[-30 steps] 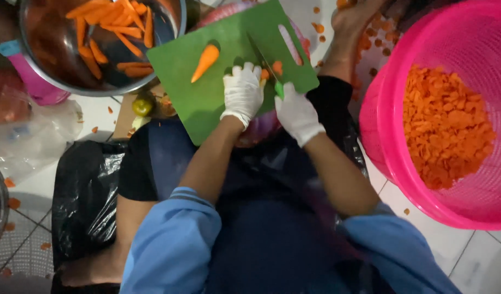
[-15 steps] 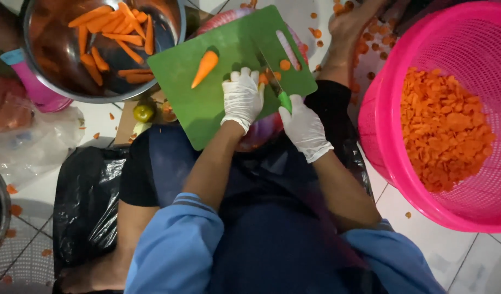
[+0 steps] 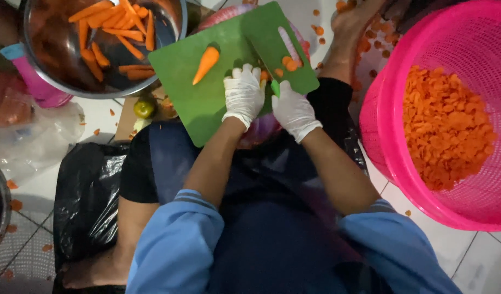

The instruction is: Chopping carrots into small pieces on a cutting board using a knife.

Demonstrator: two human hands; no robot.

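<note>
At the bottom of the frame, blue sleeves (image 3: 174,239) and a dark apron over the lap are seen, with a black plastic bag (image 3: 87,196) spread on the tiled floor (image 3: 38,190) at lower left. Just above the lap, a green cutting board (image 3: 201,103) is propped at a tilt across the knees.

The left hand (image 3: 243,97), in a white glove, is pressed fingers-down on the board, curled over a carrot piece that is mostly hidden under the fingertips; only a bit of orange shows between the two hands. The right hand (image 3: 292,109), also gloved, is closed around a green knife handle (image 3: 275,87), the pale blade (image 3: 288,44) lying toward the board's upper right corner. A few cut carrot slices (image 3: 287,62) rest beside the blade. A carrot tip (image 3: 205,64) lies free on the board, left of the hands.

The carrot is judged stiff, light and somewhat slippery when wet, and likely to roll; it is best held from above near the cut end, with fingertips tucked back from the blade.

Farther off, a steel bowl (image 3: 38,71) of peeled carrot lengths sits at upper left, and a pink basket (image 3: 392,136) of chopped carrot fills the right side.
</note>
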